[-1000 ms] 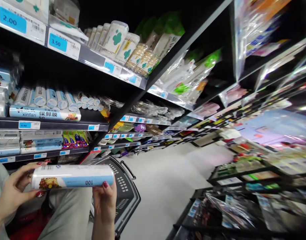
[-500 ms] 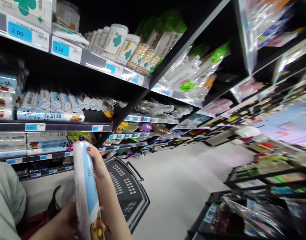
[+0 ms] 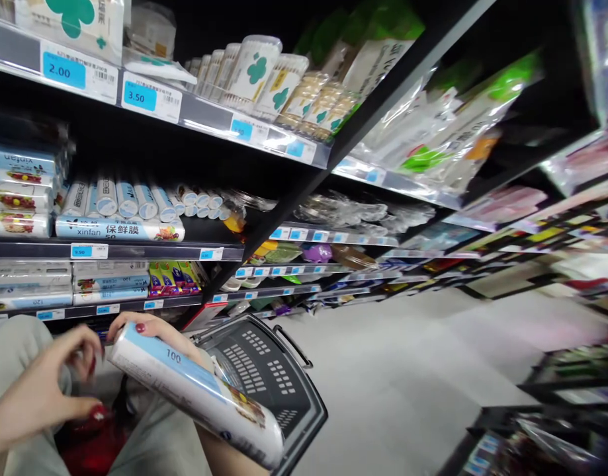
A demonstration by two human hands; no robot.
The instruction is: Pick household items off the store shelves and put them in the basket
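My right hand (image 3: pixel 157 334) grips a thick blue-and-white roll of cling film (image 3: pixel 194 390) near its far left end, thumb on top. The roll lies slanted over my lap, its label showing "100" and a food picture; the near end points down to the right. To the left, my left hand (image 3: pixel 50 390) is off the roll, thumb and fingers apart and bent, with nothing between them. Behind the right forearm stands a dark grey shopping basket (image 3: pixel 264 357) with a slotted wall; part of it is hidden by the roll.
Similar rolls (image 3: pixel 110 284) lie on the low shelf ahead, beside colourful packets (image 3: pixel 172 276). Above are more cling film rolls (image 3: pixel 120 228) and toothpick tubs (image 3: pixel 254 73). Grey floor (image 3: pixel 383 370) runs along the aisle at right, with a dark display rack (image 3: pixel 487 449) beyond it.
The roll has tipped from nearly upright to a low slant, its near end swinging right. My left hand has let go of it and moved left. The view has shifted slightly.
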